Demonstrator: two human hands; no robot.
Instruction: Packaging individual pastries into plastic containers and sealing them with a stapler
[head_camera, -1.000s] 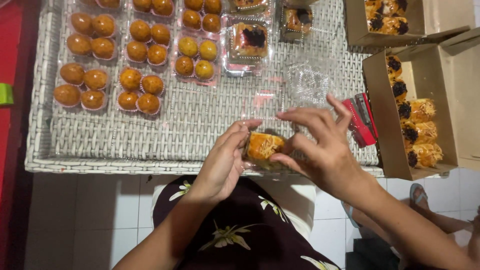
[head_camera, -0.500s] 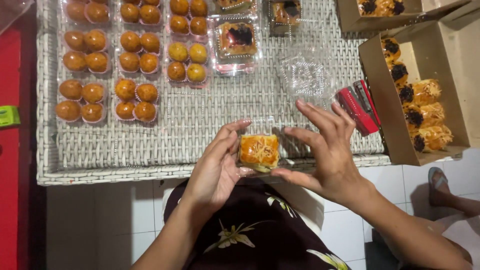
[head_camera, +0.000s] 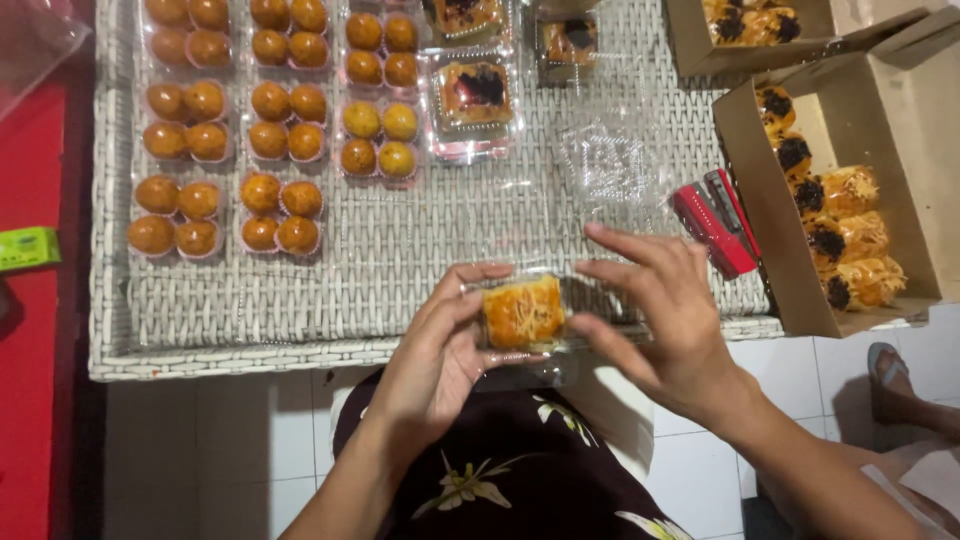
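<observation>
Cheese-topped pastry (head_camera: 523, 312) in clear box, between both hands (head_camera: 440, 350), touching fingertips

- Left edge of the clear box (head_camera: 522, 312) hidden behind the left hand (head_camera: 432, 360); whether its lid is shut, impossible to tell.
- Right side of that box covered by fingers of the right hand (head_camera: 668, 330).
- Far row of orange pastries (head_camera: 232, 12) cut off by the top edge.
- Far cardboard box (head_camera: 745, 30) cropped at the top; only its near part visible.
- Near cardboard box (head_camera: 880, 170) cut by the right edge.
- Empty clear container (head_camera: 612, 160) barely distinguishable against the wicker desk (head_camera: 300, 310).
- Sandalled foot (head_camera: 900, 385) partly out of view at the right.
</observation>
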